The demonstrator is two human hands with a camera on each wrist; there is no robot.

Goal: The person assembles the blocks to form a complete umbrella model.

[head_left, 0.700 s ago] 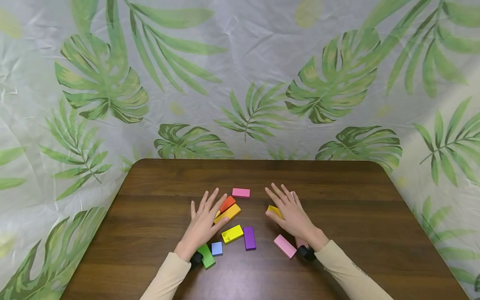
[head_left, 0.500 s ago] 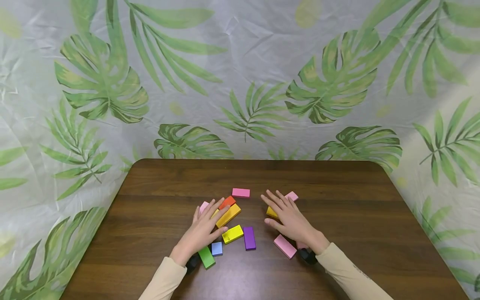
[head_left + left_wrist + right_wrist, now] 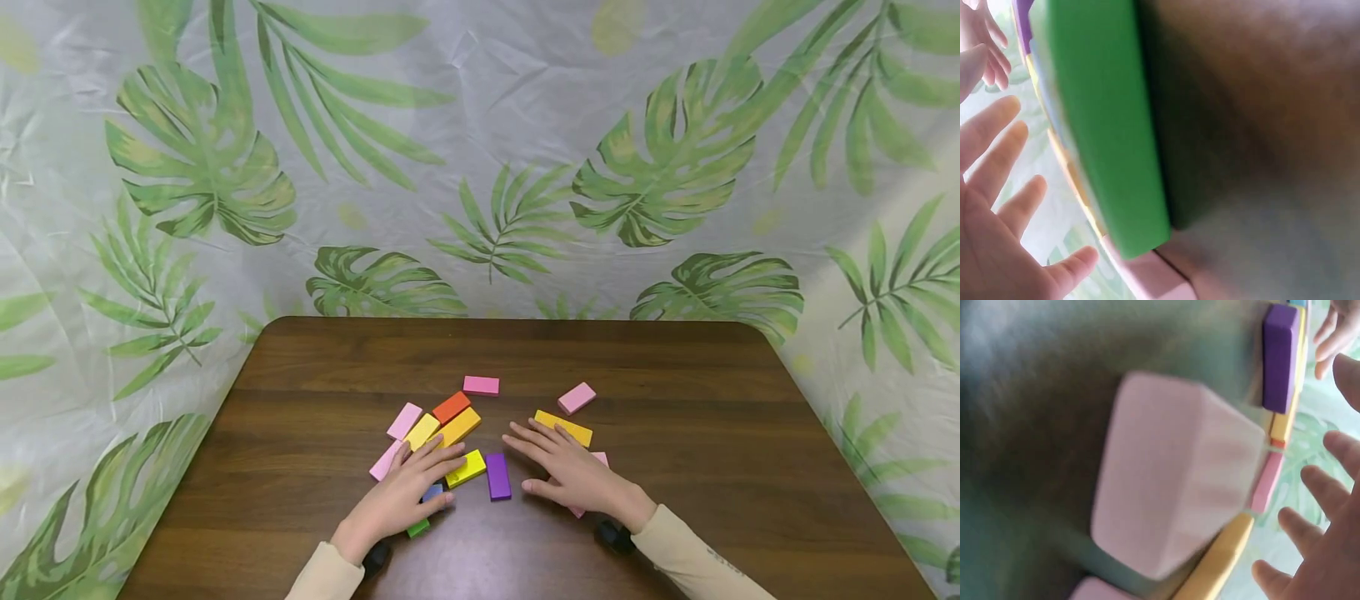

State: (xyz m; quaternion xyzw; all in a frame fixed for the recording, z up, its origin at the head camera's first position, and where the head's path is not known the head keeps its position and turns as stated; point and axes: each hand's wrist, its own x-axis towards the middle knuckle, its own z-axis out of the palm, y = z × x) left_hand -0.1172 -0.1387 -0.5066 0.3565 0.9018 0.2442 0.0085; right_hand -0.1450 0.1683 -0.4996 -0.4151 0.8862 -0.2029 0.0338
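Observation:
My left hand [image 3: 405, 496] hovers palm down with spread fingers over the left group of wooden blocks. Beneath it, a blue block [image 3: 432, 492] and a green block [image 3: 418, 528] are partly hidden. The left wrist view shows the green block [image 3: 1107, 125] large, apart from the fingers. On the other side, my right hand [image 3: 573, 471] hovers likewise, covering most of a pink block [image 3: 577, 512] and part of another pink block [image 3: 600, 458]. An orange-yellow block [image 3: 564, 428] lies just beyond its fingers. Between the hands are a yellow block [image 3: 467, 469] and a purple block [image 3: 498, 477]. Neither hand holds anything.
Farther left lie a red block [image 3: 452, 407], an orange block [image 3: 459, 427], a pale yellow block [image 3: 422, 432] and pink blocks [image 3: 405, 420]. Separate pink blocks [image 3: 482, 386] lie toward the back of the brown table [image 3: 675, 375]. A leaf-patterned cloth [image 3: 517, 125] hangs behind.
Both hands have drawn back toward the person, the right also slightly leftward. Blocks at the far left and right are uncovered; the green and blue ones are more covered. The blocks have stayed put.

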